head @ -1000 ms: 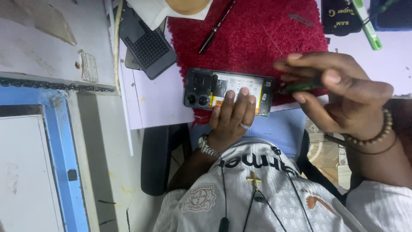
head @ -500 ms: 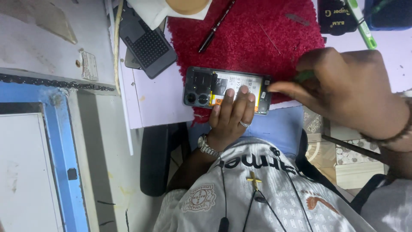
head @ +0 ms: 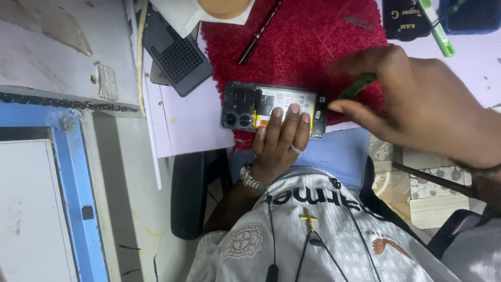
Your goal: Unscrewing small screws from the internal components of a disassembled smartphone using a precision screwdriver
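Opened phone (head: 274, 108) (back cover off) on red mat (head: 308, 47), left hand (head: 282, 138) fingers flat on it, right hand (head: 417, 104) fingers pinching green tool (head: 357, 86) at phone's end

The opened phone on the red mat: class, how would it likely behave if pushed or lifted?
The opened phone lies flat, so it should slide rather than roll or tip; the fuzzy red mat probably resists sliding. With its back off and inner parts exposed, it looks fragile. The left hand presses on it, suggesting it shifts easily while the right hand holds a green tool at its end.
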